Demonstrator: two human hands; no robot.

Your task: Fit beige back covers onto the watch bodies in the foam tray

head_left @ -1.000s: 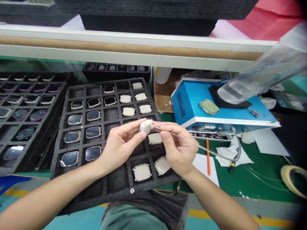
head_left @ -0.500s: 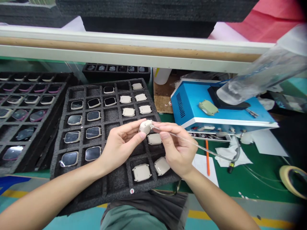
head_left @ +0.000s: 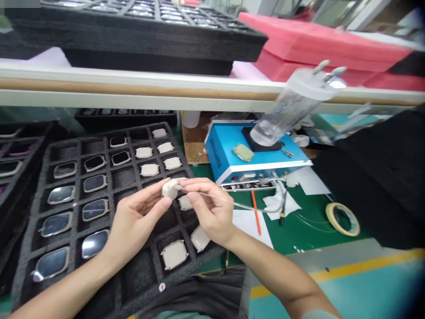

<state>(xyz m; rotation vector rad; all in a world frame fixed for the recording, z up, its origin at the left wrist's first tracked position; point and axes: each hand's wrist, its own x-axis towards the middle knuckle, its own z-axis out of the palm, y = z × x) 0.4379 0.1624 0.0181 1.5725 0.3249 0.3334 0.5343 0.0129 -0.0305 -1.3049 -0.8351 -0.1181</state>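
Note:
My left hand (head_left: pixel 139 215) grips a cream smartwatch case (head_left: pixel 169 189) between thumb and fingers, tilted edge-on. Pinched in my right hand (head_left: pixel 214 215) is a thin clear tube (head_left: pixel 244 206), its tip meeting the side of the case. Whether the tip sits inside the case is hidden. Both hands are over a black foam tray (head_left: pixel 186 272) divided into compartments. Several watches with dark screens, such as one watch (head_left: pixel 95 210), lie face up in its left columns. Cream cases like this case (head_left: pixel 175 254) lie back up at its right.
A blue box unit (head_left: pixel 226 137) bears a clear cylinder (head_left: pixel 277 113) and a pale green case (head_left: pixel 243 152). An orange stick (head_left: pixel 256 212), white tissue (head_left: pixel 290 204) and a tape roll (head_left: pixel 343 219) lie at right. A shelf edge (head_left: pixel 149 91) crosses above. Another foam tray (head_left: pixel 20 190) stands left.
My view has swung right and tilted up, so the tray and hands appear further left. Both hands keep their holds on the watch case and tube.

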